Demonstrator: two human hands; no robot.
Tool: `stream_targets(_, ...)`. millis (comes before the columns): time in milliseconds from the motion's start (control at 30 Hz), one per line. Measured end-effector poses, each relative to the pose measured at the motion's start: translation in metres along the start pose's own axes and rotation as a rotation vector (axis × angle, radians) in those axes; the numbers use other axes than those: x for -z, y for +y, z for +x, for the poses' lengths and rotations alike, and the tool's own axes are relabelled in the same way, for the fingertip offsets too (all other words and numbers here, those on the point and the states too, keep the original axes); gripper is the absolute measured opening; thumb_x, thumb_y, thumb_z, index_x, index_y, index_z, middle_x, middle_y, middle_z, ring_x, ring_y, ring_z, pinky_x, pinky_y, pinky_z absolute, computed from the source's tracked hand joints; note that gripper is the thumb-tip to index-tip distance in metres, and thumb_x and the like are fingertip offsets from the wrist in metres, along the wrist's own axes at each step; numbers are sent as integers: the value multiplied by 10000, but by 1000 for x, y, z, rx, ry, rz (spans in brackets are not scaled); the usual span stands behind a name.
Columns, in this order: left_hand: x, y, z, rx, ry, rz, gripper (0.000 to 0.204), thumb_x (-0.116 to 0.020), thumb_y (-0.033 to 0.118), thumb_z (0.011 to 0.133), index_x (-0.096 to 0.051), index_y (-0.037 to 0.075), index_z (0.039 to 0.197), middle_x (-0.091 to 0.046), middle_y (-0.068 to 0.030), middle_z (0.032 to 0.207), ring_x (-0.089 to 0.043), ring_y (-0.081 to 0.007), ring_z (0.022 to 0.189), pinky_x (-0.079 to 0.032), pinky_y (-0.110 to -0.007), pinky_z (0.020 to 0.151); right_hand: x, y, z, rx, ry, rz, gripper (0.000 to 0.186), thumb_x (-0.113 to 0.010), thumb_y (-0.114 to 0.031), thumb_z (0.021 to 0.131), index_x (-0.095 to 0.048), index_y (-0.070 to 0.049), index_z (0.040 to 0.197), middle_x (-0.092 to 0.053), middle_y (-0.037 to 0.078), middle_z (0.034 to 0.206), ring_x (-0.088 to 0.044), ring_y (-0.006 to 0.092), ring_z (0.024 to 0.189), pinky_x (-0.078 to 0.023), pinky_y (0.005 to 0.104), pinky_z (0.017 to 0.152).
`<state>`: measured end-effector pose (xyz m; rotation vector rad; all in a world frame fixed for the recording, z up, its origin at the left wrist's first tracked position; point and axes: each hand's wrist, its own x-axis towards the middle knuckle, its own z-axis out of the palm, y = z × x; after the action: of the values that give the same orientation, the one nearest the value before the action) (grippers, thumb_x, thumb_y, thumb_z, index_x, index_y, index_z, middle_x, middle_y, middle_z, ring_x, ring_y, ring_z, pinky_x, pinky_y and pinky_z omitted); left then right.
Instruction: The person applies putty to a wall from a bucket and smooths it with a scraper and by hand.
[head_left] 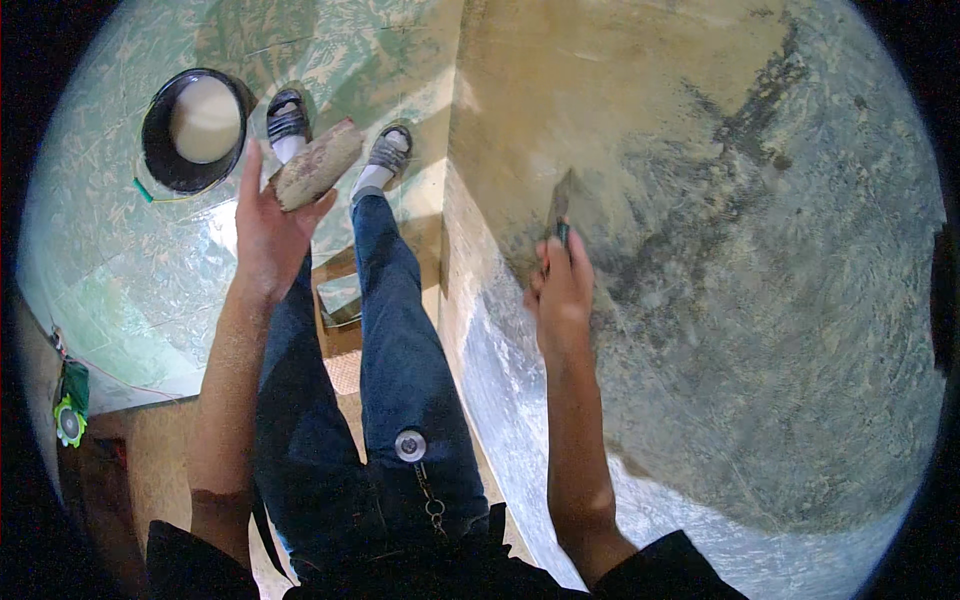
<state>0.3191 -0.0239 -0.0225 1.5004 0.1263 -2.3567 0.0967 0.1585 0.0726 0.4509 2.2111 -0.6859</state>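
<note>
My left hand [275,228] holds up a rough, rounded oblong block [318,170], greyish with reddish-brown patches, gripped between thumb and fingers. I cannot make out what it is made of. My right hand [562,275] is wrapped round the dark handle of a putty knife [565,197]. The blade points away from me and lies against or just off the wall [760,330]; which one, I cannot tell. Around the blade the wall is wet-looking tan, turning to mottled grey and dark smears toward the right.
A black bucket [158,150] of milky liquid stands on the green patterned floor [110,240], left of my sandalled feet. Below my legs is a small stool-like object [340,300]. At the far left hangs a green item [70,400] with a cord. The wall meets the floor on my right.
</note>
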Motion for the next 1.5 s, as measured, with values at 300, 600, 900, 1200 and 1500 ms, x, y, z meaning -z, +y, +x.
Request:
stream_targets(300, -2, 3, -18, 93, -210, -146, 771, -303, 622, 985, -472, -25, 1368, -548, -146, 1367, -510, -250, 1273, -360, -420, 1080, -7, 35, -55, 120, -8, -66, 426, -474, -233, 990, -425, -109, 1395, -429, -18, 643, -416, 89, 485, -360, 261, 397)
stream_targets(600, -5, -27, -28, 174, -206, -108, 787, -281, 616, 988, -466, -48, 1368, -521, -170, 1393, -472, -279, 1318, -325, -472, 1119, -23, 55, 62, 23, -42, 7, 434, -489, -241, 986, -437, -114, 1398, -464, -5, 693, -480, 94, 550, -401, 249, 437)
stream_targets(900, 24, -19, -34, 126, -56, -92, 783, -302, 609, 987, -465, -67, 1346, -555, -196, 1333, -533, -287, 1247, -378, -478, 1094, -18, 64, 0, -56, -3, 66, 443, -457, -201, 994, -379, -99, 1419, -426, -12, 699, -416, 80, 457, -359, 251, 351)
stream_targets(1200, 6, -20, -24, 82, -89, -92, 769, -350, 595, 983, -446, -69, 1361, -555, -188, 1333, -532, -281, 1241, -343, -486, 1114, -37, 78, 100, -27, -178, 227, 333, -503, -236, 947, -528, -62, 1230, -565, 14, 840, -391, 64, 442, -339, 238, 398)
stream_targets(1500, -27, -45, -2, 31, -17, 126, 740, -365, 590, 983, -450, -30, 1376, -533, -159, 1369, -499, -255, 1274, -352, -434, 1080, 0, 47, 34, -46, -694, 550, 400, -570, -340, 934, -601, -54, 1211, -607, 20, 805, -424, 75, 479, -328, 225, 451)
